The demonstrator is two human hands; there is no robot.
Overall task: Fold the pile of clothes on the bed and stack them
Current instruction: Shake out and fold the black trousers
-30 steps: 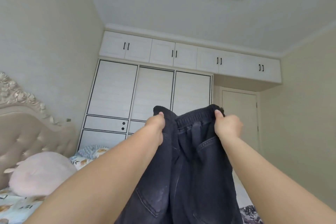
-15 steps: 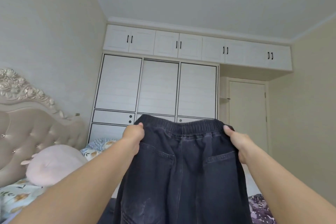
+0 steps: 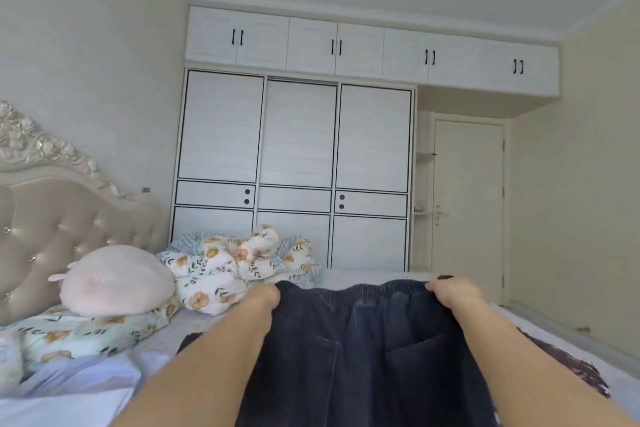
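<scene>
A pair of dark blue-black jeans with an elastic waistband hangs spread out in front of me, back pockets facing me. My left hand grips the left end of the waistband. My right hand grips the right end. The waistband is stretched flat between them, low over the bed. The trouser legs run out of the bottom of the view. Pale lilac clothing lies on the bed at the lower left.
A bunched floral duvet and a round pink cushion lie near the tufted headboard at left. A dark patterned cloth lies at right. A white wardrobe and a closed door stand behind.
Both hands have lowered the jeans from chest height toward the bed and moved apart, pulling the waistband out flat. My view has tipped downward, showing more of the bed.
</scene>
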